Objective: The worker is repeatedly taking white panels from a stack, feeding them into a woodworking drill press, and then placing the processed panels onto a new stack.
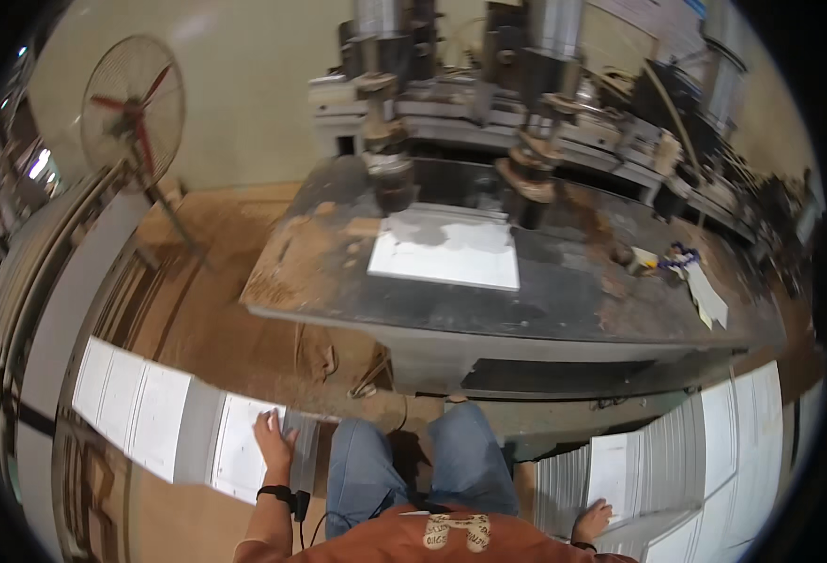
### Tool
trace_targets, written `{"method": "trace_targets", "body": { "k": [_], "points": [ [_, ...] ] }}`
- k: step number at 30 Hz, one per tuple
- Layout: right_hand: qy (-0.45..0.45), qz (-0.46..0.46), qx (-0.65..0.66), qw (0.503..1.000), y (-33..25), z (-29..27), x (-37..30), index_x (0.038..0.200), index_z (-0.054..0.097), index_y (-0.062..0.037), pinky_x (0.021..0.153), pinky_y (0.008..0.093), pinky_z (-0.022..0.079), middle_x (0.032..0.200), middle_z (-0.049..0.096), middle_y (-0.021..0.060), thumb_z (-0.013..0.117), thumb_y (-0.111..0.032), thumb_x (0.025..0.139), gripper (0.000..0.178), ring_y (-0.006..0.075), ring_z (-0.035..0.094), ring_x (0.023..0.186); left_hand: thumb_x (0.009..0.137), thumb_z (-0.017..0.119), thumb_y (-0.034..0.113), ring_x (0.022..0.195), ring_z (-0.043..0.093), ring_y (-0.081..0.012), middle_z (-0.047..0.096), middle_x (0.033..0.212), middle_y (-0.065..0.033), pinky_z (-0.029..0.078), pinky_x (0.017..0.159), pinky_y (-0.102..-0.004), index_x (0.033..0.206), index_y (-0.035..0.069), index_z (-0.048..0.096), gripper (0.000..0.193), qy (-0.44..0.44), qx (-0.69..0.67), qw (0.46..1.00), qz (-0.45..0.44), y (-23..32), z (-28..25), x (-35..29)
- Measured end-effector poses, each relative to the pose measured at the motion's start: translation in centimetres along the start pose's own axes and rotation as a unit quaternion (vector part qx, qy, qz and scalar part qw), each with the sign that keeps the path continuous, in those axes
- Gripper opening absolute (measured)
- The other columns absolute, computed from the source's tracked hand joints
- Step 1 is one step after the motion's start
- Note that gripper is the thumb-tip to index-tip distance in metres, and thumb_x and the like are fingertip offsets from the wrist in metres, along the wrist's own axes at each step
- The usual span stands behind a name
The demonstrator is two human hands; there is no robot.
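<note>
At the left, my left hand (274,439) lies at the right edge of a white panel (237,455) on a stack, thumb and fingers apart. My right hand (592,522) is at the near left corner of another white panel (609,469); its fingers are bent against the edge. That panel leans at the front of a row of similar upright panels (672,450). Ahead of me, a white panel (444,251) lies flat on the dark machine table (413,311), below the metal press heads (526,174). Part of its far edge is in shadow.
More white panels (132,408) stand at the left and others (747,427) at the far right. A fan (134,113) with red blades stands by the wall. Brown dust (291,258) covers the table's left end. White scraps (706,296) lie at its right end. My knees are under its front.
</note>
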State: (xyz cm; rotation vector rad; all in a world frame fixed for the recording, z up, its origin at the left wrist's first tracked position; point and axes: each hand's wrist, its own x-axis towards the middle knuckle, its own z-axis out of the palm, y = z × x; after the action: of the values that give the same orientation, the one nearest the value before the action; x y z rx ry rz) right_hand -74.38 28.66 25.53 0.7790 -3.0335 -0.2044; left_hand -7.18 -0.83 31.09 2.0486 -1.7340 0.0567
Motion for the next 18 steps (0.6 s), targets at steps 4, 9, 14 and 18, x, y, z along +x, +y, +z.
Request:
{"method": "trace_targets", "body": {
  "k": [4, 9, 14, 18],
  "points": [
    [0.139, -0.030, 0.093, 0.985, -2.1, -3.7, 0.6, 0.117, 0.053, -0.0019, 0.084, 0.0475, 0.045, 0.104, 0.051, 0.0186, 0.063, 0.001, 0.074, 0.044, 0.0399, 0.053, 0.100, 0.072, 0.077, 0.015, 0.122, 0.047, -0.0362, 0.057, 0.118, -0.0123, 0.035, 0.105, -0.0526, 0.116, 0.007, 0.062, 0.047, 0.098, -0.172, 0.938, 0.283, 15.1, -2.2, 9.9],
    [0.232, -0.072, 0.312, 0.918, -3.3, -13.3, 1.9, 0.115, 0.056, -0.0024, 0.086, 0.0453, 0.044, 0.100, 0.050, 0.0172, 0.059, 0.005, 0.073, 0.043, 0.0389, 0.052, 0.097, 0.080, 0.072, 0.029, 0.128, 0.043, -0.0339, 0.054, 0.127, -0.0132, 0.029, 0.109, -0.0550, 0.122, 0.007, 0.060, 0.049, 0.107, -0.179, 0.903, 0.377, 31.3, -1.2, 20.9],
    [0.347, -0.296, 0.362, 0.813, -10.0, -23.0, 1.7, 0.118, 0.062, -0.0039, 0.086, 0.0420, 0.046, 0.103, 0.056, 0.0176, 0.056, 0.007, 0.071, 0.048, 0.0365, 0.055, 0.097, 0.080, 0.063, 0.061, 0.123, 0.045, -0.0344, 0.055, 0.119, -0.0158, 0.026, 0.110, -0.0580, 0.125, 0.001, 0.057, 0.076, -0.006, -0.076, 0.950, 0.304, 36.0, 0.5, 23.2],
    [0.367, -0.469, 0.319, 0.737, -19.1, -30.4, 4.6, 0.105, 0.067, -0.0066, 0.082, 0.0419, 0.045, 0.098, 0.064, 0.0136, 0.059, 0.001, 0.066, 0.040, 0.0334, 0.058, 0.094, 0.076, 0.069, 0.057, 0.110, 0.049, -0.0333, 0.055, 0.110, -0.0151, 0.030, 0.108, -0.0541, 0.121, 0.003, 0.059, 0.072, 0.031, -0.125, 0.917, 0.378, 33.1, -1.5, 19.1]
  ]
}}
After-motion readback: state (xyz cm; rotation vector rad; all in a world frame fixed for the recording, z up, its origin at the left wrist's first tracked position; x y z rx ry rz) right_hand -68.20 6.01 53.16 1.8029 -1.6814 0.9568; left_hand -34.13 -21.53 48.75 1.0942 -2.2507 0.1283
